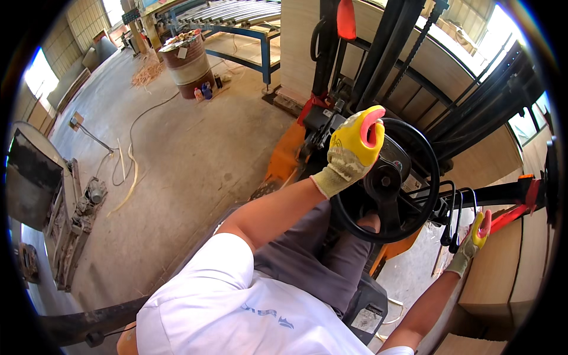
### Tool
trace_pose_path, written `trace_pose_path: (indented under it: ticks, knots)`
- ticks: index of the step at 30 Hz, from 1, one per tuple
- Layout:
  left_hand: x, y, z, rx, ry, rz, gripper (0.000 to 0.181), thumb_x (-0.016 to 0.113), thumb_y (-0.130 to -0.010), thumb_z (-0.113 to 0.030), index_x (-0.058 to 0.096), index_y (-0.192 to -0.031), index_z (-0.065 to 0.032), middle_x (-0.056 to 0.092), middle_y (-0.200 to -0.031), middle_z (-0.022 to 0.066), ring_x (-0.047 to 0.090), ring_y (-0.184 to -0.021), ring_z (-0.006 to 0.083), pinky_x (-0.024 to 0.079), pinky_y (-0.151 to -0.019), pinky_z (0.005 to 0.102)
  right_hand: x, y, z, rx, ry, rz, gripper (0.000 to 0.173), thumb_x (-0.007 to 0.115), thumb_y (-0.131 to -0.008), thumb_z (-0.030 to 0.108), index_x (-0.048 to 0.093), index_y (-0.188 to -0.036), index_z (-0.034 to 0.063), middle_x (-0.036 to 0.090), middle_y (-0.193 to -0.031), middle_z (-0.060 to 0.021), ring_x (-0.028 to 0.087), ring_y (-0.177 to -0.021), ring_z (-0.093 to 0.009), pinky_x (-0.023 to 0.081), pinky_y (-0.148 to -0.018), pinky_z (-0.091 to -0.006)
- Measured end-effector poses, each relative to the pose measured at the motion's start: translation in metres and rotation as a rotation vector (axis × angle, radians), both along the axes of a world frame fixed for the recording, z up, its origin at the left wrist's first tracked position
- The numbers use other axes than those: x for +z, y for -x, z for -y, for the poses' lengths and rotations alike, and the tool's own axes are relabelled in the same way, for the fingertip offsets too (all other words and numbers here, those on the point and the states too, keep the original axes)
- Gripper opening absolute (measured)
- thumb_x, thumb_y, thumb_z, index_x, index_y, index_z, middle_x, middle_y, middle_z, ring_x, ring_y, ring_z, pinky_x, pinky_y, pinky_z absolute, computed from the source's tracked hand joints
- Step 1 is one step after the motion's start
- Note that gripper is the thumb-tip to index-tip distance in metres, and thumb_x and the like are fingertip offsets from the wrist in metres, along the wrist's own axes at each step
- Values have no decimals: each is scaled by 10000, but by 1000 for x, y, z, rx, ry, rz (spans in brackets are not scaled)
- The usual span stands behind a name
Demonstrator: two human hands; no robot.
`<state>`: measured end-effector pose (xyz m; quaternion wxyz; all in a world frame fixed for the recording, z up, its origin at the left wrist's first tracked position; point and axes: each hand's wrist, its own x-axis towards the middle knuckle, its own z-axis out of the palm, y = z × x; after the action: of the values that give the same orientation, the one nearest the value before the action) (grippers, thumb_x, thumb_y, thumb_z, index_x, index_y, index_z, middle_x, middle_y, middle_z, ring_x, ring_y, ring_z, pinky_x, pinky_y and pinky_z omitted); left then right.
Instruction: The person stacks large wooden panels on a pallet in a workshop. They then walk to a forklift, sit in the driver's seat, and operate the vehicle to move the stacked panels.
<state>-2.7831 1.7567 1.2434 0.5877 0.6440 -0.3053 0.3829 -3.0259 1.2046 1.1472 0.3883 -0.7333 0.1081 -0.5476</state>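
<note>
My left hand, in a yellow-and-grey work glove, is curled over the upper left rim of a black steering wheel. The glove hides that stretch of rim. Over to the right, my gloved right hand is at the forklift's control levers. Two black lever knobs hang just left of it. A third bent lever runs down to the glove, where its end is hidden, so I cannot tell whether the fingers close on it. My legs are below the wheel.
Ahead rises the black forklift mast, with stacked wood panels beyond. A roller conveyor and a rusty drum stand at the far left. Cable and wood strips lie on the floor. More panels flank the right side.
</note>
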Motion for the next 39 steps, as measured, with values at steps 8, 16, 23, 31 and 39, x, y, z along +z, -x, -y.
trace_pose_path:
  ticks: [8,16,23,31,39]
  knots:
    - [1,-10,-1,93,-49,151,349,725,-1001,-28,704,-1350,-44,790,-1141,152,764,-1009,371,615,-869,431,5,-4,-4,-70,75,2,625,701,-1112,135,460,-1659,-48,519,-1690,-145,594,-1416,-183,493,-1131,-302]
    - [0,-8,-5,75,-48,119,352,726,-1004,-30,707,-1354,-59,789,-1109,132,764,-990,359,613,-851,425,8,-6,-23,-69,6,16,611,738,-1097,125,498,-1626,-68,561,-1641,-179,585,-1441,-216,464,-1198,-340]
    - [-4,-6,-6,-23,-45,-42,321,737,-1018,-177,709,-1315,-56,758,-1188,196,705,-1098,449,581,-948,515,9,-7,-35,-97,46,50,556,764,-1095,186,583,-1576,-25,630,-1565,-133,592,-1407,-192,471,-1161,-334]
    - [1,-6,-6,76,-64,97,313,714,-1031,-52,717,-1343,-77,793,-1099,123,773,-963,340,619,-831,421,3,8,-35,-100,-129,74,550,752,-1081,136,575,-1561,-67,649,-1515,-154,627,-1364,-193,493,-1143,-314]
    - [0,-6,-11,84,-50,60,317,716,-1032,-54,712,-1348,-64,801,-1078,127,781,-972,329,622,-841,407,5,52,-222,-528,255,41,463,733,-1096,168,641,-1512,-12,679,-1502,-161,669,-1365,-312,525,-1158,-399]
